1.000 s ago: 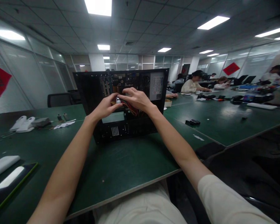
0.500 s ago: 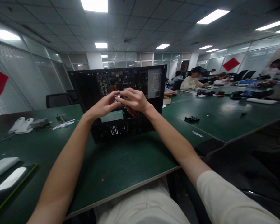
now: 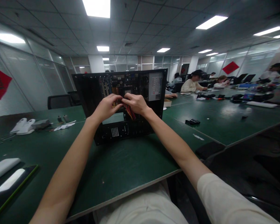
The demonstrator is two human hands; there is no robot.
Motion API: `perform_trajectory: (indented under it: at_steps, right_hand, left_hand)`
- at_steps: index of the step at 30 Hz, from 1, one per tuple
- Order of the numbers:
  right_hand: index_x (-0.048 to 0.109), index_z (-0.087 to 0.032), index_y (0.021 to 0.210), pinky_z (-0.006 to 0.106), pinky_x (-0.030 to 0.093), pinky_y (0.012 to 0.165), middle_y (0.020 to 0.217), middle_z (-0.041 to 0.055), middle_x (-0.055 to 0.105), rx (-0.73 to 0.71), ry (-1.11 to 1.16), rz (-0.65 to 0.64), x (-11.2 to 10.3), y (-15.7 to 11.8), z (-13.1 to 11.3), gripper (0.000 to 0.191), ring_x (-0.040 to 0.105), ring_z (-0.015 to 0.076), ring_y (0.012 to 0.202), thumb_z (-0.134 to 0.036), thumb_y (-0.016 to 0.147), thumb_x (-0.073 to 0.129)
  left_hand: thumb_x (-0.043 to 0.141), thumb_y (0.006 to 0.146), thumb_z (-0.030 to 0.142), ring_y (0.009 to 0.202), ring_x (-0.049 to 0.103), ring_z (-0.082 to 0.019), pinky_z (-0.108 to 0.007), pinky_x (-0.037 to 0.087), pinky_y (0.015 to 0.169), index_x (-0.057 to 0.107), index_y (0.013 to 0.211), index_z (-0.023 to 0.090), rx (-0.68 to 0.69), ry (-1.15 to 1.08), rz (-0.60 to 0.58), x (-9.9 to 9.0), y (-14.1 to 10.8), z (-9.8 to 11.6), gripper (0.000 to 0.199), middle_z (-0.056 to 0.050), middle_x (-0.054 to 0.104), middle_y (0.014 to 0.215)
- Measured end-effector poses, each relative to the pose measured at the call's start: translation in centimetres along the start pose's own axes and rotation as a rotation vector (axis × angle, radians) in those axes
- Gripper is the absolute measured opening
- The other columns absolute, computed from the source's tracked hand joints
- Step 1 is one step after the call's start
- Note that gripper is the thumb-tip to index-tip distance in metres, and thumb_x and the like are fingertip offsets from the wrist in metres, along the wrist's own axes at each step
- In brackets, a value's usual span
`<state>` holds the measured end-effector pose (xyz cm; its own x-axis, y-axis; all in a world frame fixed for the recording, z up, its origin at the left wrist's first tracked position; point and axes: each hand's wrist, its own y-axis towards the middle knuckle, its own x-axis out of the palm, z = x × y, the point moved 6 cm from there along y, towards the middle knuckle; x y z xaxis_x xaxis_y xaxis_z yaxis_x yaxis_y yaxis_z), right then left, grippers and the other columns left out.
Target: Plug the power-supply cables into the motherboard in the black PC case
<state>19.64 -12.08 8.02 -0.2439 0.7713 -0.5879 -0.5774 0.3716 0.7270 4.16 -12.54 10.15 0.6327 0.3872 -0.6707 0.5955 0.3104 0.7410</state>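
A black computer case [image 3: 84, 93] stands upright in front of me with its open side facing me. Inside are a motherboard [image 3: 121, 81] and a light grey power supply [image 3: 155, 87] at the upper right. My right hand [image 3: 136, 104] is closed at the end of a bundle of red, yellow and black power cables [image 3: 131, 112], which hangs below its fingers. My left hand [image 3: 109, 107] meets it from the left, fingers bent and thumb close to the fingertips. What lies between the left fingertips is too small to make out.
On the green table [image 3: 121, 165] lie a white plastic bag [image 3: 23, 126] and a grey block [image 3: 41, 124] at left. A dark tablet-like panel [image 3: 11, 183] is at the near left. Black parts [image 3: 192, 121] lie to the right. People [image 3: 193, 84] sit further back.
My fingertips have shifted slightly right and down with the view. The small whitish thing between them is no longer visible, and more of the cable bundle shows below my right hand.
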Motion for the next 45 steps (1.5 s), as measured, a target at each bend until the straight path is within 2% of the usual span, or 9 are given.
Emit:
perform_trajectory:
  at_steps: [4,8,13,19,35,42,45]
  right_hand:
    - [0.072,-0.022,0.131,0.031,0.039,0.068,0.126,0.0131,0.068,0.086,-0.048,-0.047,-0.1,0.1,0.3,0.035,0.065,0.0214,0.098,-0.031,0.112,0.044]
    - [0.073,-0.021,0.129,0.031,0.036,0.065,0.126,0.0132,0.068,0.106,-0.066,-0.064,-0.2,0.3,0.1,0.035,0.066,0.0213,0.096,-0.031,0.112,0.045]
    - [0.074,-0.019,0.125,0.032,0.033,0.063,0.123,0.0135,0.069,0.118,-0.066,-0.078,0.0,0.2,0.0,0.034,0.067,0.0215,0.094,-0.031,0.111,0.045]
    - [0.076,-0.018,0.119,0.032,0.031,0.062,0.119,0.013,0.07,0.132,-0.055,-0.1,0.3,0.2,0.0,0.034,0.068,0.0213,0.092,-0.026,0.109,0.044]
    - [0.076,-0.018,0.117,0.033,0.033,0.061,0.118,0.0128,0.07,0.132,-0.054,-0.086,0.3,0.2,0.1,0.033,0.069,0.0219,0.089,-0.024,0.107,0.044]
    - [0.074,-0.018,0.122,0.032,0.037,0.063,0.12,0.0135,0.069,0.151,-0.044,-0.108,0.3,0.3,0.2,0.034,0.069,0.0231,0.094,-0.02,0.107,0.043]
    - [0.073,-0.018,0.121,0.031,0.04,0.066,0.122,0.0138,0.069,0.147,-0.047,-0.14,0.1,0.4,0.1,0.034,0.07,0.0237,0.097,-0.019,0.107,0.043]
  left_hand:
    - [0.068,0.096,0.03,0.11,0.072,-0.027,-0.046,0.059,0.099,0.071,0.127,0.018,-0.022,0.078,0.053,0.8,-0.3,-0.5,0.033,-0.014,0.075,0.123]
    - [0.069,0.095,0.032,0.106,0.074,-0.028,-0.046,0.06,0.096,0.074,0.124,0.019,-0.046,0.127,0.086,1.1,-0.4,-0.6,0.032,-0.014,0.077,0.121]
    - [0.068,0.097,0.035,0.102,0.076,-0.029,-0.045,0.061,0.092,0.077,0.121,0.018,-0.089,0.155,0.094,1.3,-0.4,-0.5,0.031,-0.015,0.079,0.118]
    - [0.064,0.098,0.033,0.096,0.077,-0.027,-0.041,0.062,0.087,0.081,0.113,0.022,-0.099,0.124,0.076,1.6,-0.4,-0.6,0.025,-0.011,0.081,0.113]
    - [0.059,0.097,0.027,0.1,0.077,-0.029,-0.045,0.062,0.093,0.079,0.115,0.019,-0.088,0.065,0.06,1.8,-0.4,-0.6,0.028,-0.013,0.081,0.115]
    - [0.062,0.095,0.027,0.102,0.078,-0.028,-0.042,0.062,0.094,0.081,0.113,0.02,-0.118,-0.036,0.112,1.7,-0.4,-0.9,0.027,-0.01,0.082,0.113]
    - [0.063,0.095,0.025,0.1,0.078,-0.027,-0.04,0.062,0.091,0.081,0.112,0.019,-0.118,-0.012,0.109,1.9,-0.5,-0.9,0.025,-0.01,0.082,0.112]
